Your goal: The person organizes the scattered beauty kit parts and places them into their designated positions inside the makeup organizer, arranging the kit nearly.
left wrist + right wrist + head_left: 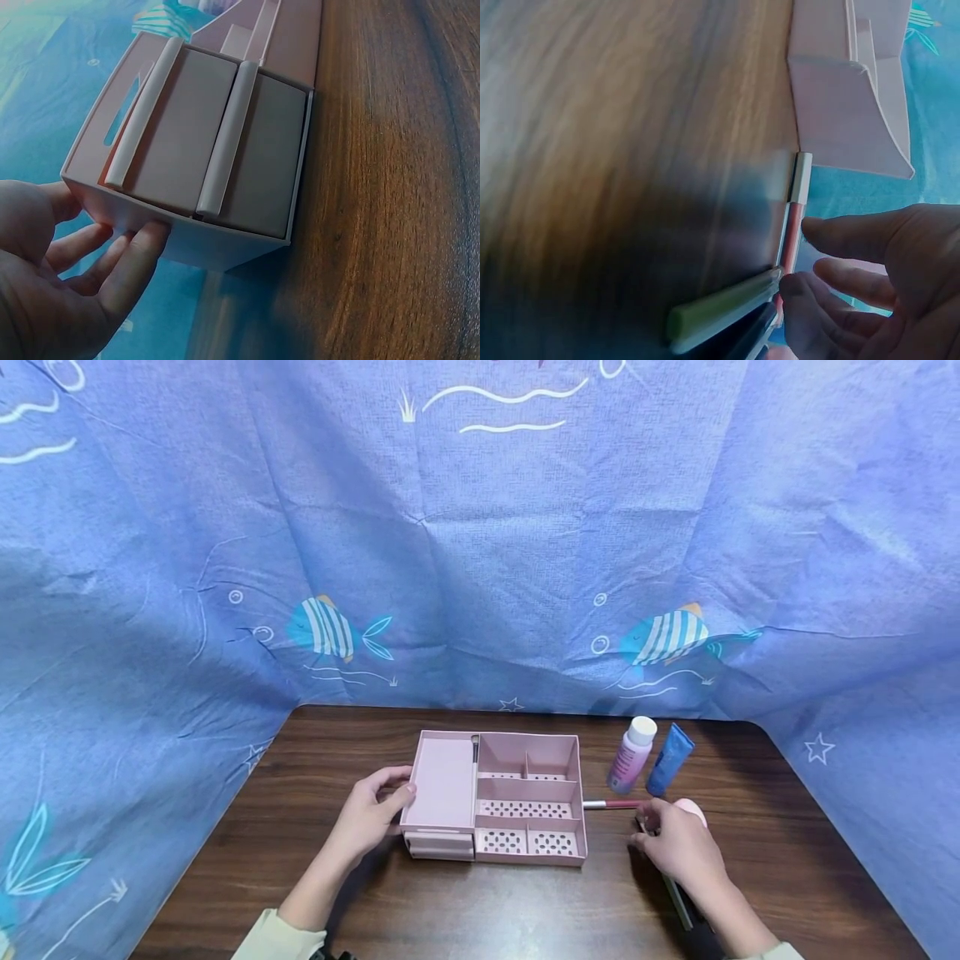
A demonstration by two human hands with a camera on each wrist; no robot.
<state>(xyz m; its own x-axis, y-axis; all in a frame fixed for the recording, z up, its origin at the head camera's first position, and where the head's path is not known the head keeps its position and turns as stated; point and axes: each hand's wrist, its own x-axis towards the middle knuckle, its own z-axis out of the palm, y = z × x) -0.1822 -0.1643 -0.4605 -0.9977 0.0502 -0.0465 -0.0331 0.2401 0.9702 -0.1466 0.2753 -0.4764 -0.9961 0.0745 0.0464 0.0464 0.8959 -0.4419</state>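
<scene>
A pink desk organizer (528, 787) stands mid-table, with a flat-topped side, open compartments and two front drawers (180, 131). My left hand (371, 814) touches its left side; in the left wrist view the fingertips rest against the outer wall. A makeup brush (475, 756) lies along the edge of the flat top. My right hand (682, 843) is low over the table right of the organizer, thumb and fingers apart. Close by its fingertips are a red stick with a silvery end (793, 232), a slim green stick (720, 311) and a dark stick (742, 330).
Behind the right hand stand a pink-purple bottle with a white cap (632, 756) and a blue tube (670, 760). A pink rounded thing (692, 811) shows partly behind that hand. Blue fish-print cloth (480, 568) hangs around the wooden table (330, 735).
</scene>
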